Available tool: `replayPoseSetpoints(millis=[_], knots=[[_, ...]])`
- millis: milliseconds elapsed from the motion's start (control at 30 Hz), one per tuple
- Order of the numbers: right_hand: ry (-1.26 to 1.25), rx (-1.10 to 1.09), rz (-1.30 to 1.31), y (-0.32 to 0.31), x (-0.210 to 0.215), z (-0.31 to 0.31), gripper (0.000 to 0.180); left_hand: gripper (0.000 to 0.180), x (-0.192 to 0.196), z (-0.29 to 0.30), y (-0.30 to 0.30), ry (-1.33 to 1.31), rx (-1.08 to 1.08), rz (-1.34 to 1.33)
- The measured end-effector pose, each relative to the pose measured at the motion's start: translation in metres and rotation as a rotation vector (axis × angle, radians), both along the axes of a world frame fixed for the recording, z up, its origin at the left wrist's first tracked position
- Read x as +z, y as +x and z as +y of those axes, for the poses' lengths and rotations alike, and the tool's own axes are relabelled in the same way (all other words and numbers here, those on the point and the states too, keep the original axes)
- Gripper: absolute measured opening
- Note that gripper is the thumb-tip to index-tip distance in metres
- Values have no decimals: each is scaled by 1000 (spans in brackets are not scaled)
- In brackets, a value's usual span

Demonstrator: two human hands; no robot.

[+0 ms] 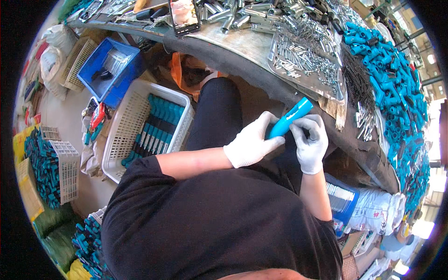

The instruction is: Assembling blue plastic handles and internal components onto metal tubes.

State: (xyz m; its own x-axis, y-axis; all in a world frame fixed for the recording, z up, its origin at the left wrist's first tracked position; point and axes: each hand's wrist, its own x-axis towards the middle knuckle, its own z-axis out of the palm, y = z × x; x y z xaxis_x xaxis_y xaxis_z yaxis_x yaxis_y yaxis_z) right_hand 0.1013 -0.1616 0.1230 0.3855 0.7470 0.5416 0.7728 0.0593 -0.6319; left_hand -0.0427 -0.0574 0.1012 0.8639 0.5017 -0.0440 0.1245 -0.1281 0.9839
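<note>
My left hand (252,143), in a white glove, is wrapped round a teal plastic tool handle (298,110), a hollow tube with a slot in its side. The handle tilts up to the right, above my lap. Close by its right side is my right hand (310,145), also gloved in white. Its thumb and fingertips are pinched together by the slot; what they hold, if anything, is too small to make out. Beyond both hands, the bench (242,49) carries a shallow tray (343,95) of small metal pins and springs.
Teal handles (396,88) are heaped at the bench's right, beside dark springs (357,77). Metal tubes (261,14) and a phone (184,16) lie at the back. Left of my legs stand a white basket (119,126) with teal-and-black tools and a blue crate (93,86).
</note>
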Motion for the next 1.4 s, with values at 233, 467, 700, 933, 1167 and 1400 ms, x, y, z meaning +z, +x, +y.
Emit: replayPoseSetpoints(millis=[233,467,700,933,1167,1400], knots=[[-23,59,1003,12,-31,-10,50,46,2,-3,-3,163,1,-6],[36,302,1158,13,-1,-1,65,55,3,19,-5,-607,-358,-101],[-233,-41,752,16,11,4,39,67,1,17,3,-284,-295,-65],[-208,-219,172,90,25,33,15,57,-16,26,1,-483,-226,-42],[-560,-262,-174,172,18,86,25,57,-31,32,2,-526,-212,-57],[-698,-317,-350,172,15,102,17,56,-34,40,-1,-511,-215,-43]])
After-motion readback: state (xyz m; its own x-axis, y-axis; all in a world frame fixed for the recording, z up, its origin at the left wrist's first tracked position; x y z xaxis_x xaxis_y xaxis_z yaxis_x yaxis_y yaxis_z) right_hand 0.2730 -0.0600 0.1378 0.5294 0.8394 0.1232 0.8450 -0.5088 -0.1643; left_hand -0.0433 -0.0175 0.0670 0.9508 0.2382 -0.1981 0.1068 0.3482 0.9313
